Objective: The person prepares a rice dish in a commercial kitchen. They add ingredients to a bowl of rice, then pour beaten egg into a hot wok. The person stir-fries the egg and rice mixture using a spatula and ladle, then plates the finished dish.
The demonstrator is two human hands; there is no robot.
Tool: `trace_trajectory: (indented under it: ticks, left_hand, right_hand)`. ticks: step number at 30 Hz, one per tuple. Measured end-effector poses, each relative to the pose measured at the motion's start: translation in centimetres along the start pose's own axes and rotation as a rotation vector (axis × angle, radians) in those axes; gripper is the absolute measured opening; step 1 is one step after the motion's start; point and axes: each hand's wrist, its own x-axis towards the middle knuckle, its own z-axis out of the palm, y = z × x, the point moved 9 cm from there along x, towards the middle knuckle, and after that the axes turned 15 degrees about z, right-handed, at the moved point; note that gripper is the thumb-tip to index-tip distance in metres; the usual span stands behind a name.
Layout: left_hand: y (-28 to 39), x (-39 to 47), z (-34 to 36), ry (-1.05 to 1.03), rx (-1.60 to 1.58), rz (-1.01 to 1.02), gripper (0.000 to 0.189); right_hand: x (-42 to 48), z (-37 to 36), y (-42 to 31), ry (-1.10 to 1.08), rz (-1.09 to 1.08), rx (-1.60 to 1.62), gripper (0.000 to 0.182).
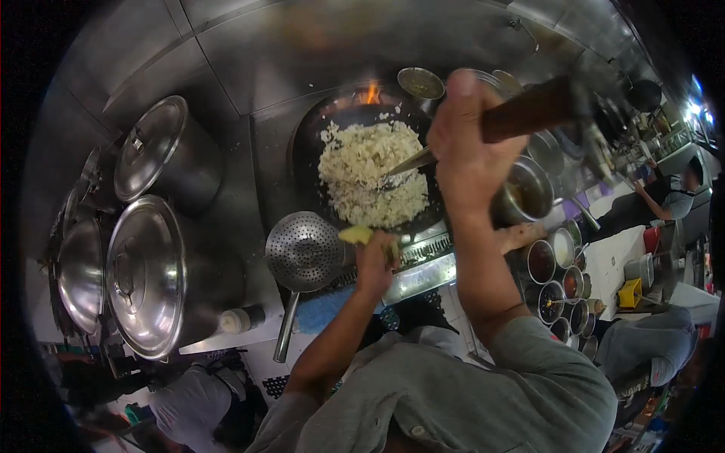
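A dark wok (306, 153) stands over a burner and holds a heap of white fried rice (371, 164). My right hand (470, 153) is raised over the wok's right side and grips a metal ladle (410, 162) by its shaft; the wooden handle (527, 110) sticks out behind the fist. The ladle's bowl is partly sunk in the middle of the rice. At the wok's near rim, my left hand (376, 263) is closed around a yellow-green cloth (355, 234). Whatever part of the wok lies under the cloth is hidden.
Orange flame (372, 93) rises behind the wok. A perforated strainer (305, 251) rests at the near left, beyond it large lidded pots (144, 277). To the right are a metal pot (524, 189) and several seasoning containers (541, 261). Other people (651, 345) stand nearby.
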Motion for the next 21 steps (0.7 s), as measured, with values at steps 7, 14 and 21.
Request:
trace_trajectory:
  ticks: [7, 14, 21]
  left_hand:
    - [-4.1, -8.4, -1.8, -0.08, 0.113, -0.162, 0.014]
    - [-3.3, 0.6, -1.4, -0.081, 0.065, -0.023, 0.011]
    - [-1.8, -6.0, -1.2, 0.044, -0.015, -0.06, 0.019]
  right_hand:
    - [2.7, -0.7, 1.4, -0.09, 0.001, 0.131, 0.045]
    - [-1.4, -1.8, 7.8, 0.05, -0.053, -0.069, 0.042]
    - [0.3, 1.3, -3.6, -0.143, -0.022, 0.124, 0.043]
